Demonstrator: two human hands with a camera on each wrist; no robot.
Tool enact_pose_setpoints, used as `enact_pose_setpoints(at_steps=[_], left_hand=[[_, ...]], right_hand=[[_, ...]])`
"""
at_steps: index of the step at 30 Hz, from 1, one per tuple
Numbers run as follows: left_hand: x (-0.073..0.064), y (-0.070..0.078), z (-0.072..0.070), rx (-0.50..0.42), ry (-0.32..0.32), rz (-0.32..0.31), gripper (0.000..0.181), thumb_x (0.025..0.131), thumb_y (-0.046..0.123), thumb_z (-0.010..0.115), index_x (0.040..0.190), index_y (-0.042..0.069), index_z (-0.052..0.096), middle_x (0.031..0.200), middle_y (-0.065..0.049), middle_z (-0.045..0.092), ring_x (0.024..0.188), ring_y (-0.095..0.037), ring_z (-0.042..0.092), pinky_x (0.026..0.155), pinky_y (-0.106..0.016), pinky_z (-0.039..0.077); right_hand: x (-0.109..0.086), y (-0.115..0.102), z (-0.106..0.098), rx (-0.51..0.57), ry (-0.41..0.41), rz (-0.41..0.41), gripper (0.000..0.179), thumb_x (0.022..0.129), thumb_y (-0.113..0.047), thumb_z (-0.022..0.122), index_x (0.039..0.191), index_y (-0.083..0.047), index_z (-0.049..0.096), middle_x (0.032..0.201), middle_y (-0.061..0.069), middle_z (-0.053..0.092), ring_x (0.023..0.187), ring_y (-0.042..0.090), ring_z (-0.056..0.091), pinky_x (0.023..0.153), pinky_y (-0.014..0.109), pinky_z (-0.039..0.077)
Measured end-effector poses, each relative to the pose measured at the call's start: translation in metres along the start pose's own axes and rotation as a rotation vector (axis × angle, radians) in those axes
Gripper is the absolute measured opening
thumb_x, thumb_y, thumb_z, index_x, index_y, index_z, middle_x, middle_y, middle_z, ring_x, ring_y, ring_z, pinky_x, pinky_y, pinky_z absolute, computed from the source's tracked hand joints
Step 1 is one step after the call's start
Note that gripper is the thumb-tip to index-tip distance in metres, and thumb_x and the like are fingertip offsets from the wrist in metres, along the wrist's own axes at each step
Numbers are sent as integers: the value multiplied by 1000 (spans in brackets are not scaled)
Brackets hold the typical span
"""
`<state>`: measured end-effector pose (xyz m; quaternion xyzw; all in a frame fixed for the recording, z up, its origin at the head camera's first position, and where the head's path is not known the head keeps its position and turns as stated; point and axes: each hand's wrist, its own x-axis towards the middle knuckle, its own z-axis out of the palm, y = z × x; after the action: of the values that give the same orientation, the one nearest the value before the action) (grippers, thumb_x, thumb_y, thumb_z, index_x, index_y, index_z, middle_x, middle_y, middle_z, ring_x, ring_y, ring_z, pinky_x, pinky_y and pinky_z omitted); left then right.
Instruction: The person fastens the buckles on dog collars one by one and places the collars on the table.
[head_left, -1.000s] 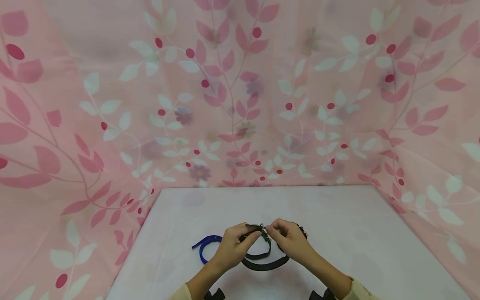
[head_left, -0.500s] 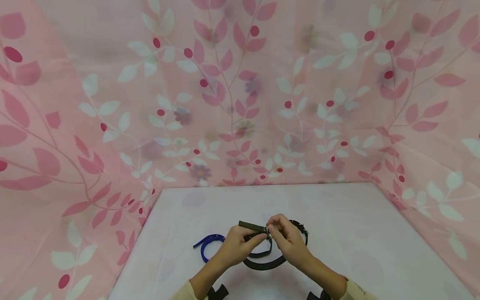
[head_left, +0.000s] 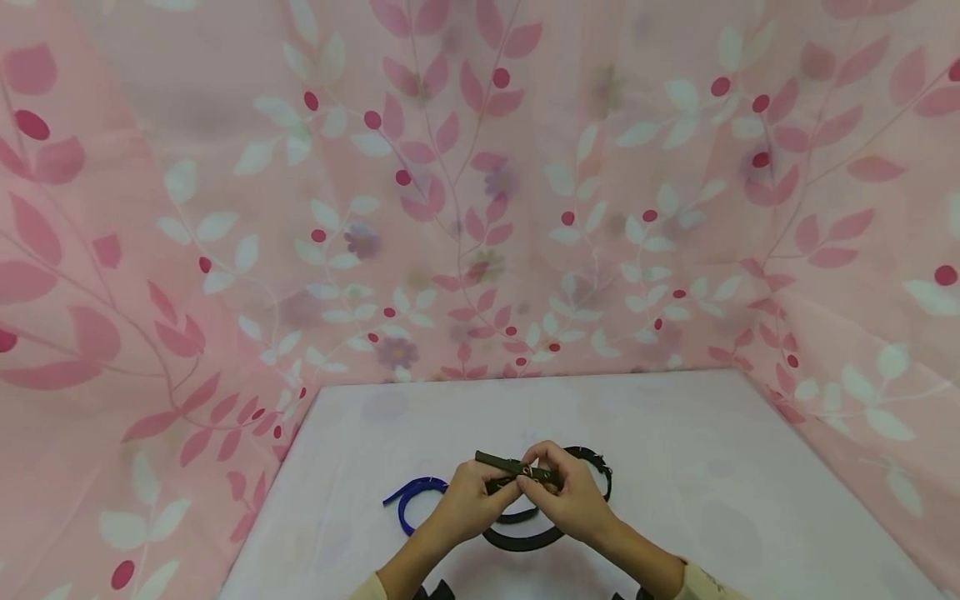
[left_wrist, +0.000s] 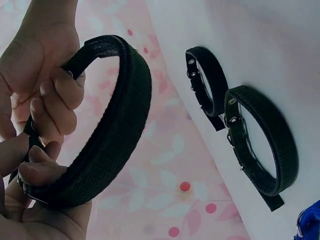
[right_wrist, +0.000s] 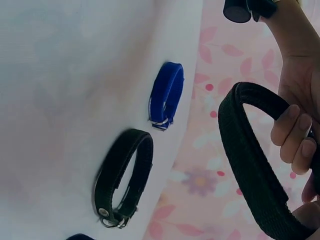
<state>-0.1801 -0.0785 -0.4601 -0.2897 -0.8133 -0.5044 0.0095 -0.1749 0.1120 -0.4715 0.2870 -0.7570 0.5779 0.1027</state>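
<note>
A dark green buckled webbing collar [left_wrist: 115,145] is held up between both hands, its wide loop hanging toward me. In the head view my left hand [head_left: 468,504] grips it on the left, and a flat strap end [head_left: 491,460] sticks out above those fingers. My right hand [head_left: 577,504] pinches the strap beside the metal hardware [head_left: 527,472], thumb and fingertips right at it. Both hands meet closely there; fingers partly hide the buckle. Under the hands, another dark green collar [right_wrist: 122,175] stands on its edge on the table.
A blue collar [head_left: 408,500] lies on the white table [head_left: 675,433] to the left. A black collar [left_wrist: 207,80] with metal fittings stands on the right, partly behind my right hand in the head view. Pink floral cloth [head_left: 480,208] surrounds the table.
The strap end now sticks out further above my left hand. My right hand has moved slightly left and its fingers have shifted around the hardware. The collars on the table stay put.
</note>
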Motion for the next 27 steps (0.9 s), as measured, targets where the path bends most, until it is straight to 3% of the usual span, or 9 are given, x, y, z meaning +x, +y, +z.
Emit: enact_pose_setpoints(at_steps=[4,7,11,15,18,21,24,27], left_hand=[[2,-3,-1,13,-35,-11,20,96,26,65,96,11,78,72,6,65,53,4,40,47,-15,34],[1,-7,-4,-21,-77,-42,24,97,31,63,102,12,77,72,4,64,54,3,45,48,-17,40],[-4,-13,-6,-163,-122,-104,26,97,29,63,111,9,72,77,-7,67,59,-2,56,55,-21,50],[-10,-18,-6,-278,-80,-124,20,97,23,64,105,6,72,76,-10,64,61,-4,57,58,-20,50],[-12,-19,-6,-238,-33,-72,18,97,23,65,101,8,74,75,-13,65,60,-2,55,54,-19,48],[-11,-17,-5,-150,-11,-19,19,96,26,66,102,11,76,80,-14,69,64,-1,58,56,-20,52],[-10,-14,-3,-83,-8,15,19,96,29,66,100,13,77,80,-8,70,68,0,60,59,-21,54],[-11,-13,0,-30,-19,28,18,95,30,66,94,16,77,75,0,66,66,1,55,57,-19,50]], right_hand=[[1,-3,0,-63,33,-22,13,89,-10,73,99,-16,67,61,-7,45,51,-7,31,42,14,30],[2,-5,-3,-79,16,-41,8,91,-14,71,98,-15,69,62,-7,48,50,-7,31,41,13,29],[2,-5,-9,-53,-25,-17,6,96,-11,64,102,-10,64,70,1,57,57,-4,39,46,17,38],[-1,-2,-12,-10,-50,66,8,100,-12,57,105,-7,60,83,2,61,67,0,48,58,22,47],[-2,0,-12,-12,-53,51,7,101,-10,54,107,-7,58,83,3,57,67,2,49,57,23,48],[-1,1,-11,-60,-13,-18,8,100,-6,55,106,-9,58,86,6,58,71,4,54,60,23,49],[0,0,-10,-110,20,-62,10,98,-6,59,105,-13,59,94,6,61,80,7,57,69,25,50],[-1,-1,-9,-120,19,-34,9,98,-9,60,106,-15,60,96,1,63,85,8,59,75,27,51]])
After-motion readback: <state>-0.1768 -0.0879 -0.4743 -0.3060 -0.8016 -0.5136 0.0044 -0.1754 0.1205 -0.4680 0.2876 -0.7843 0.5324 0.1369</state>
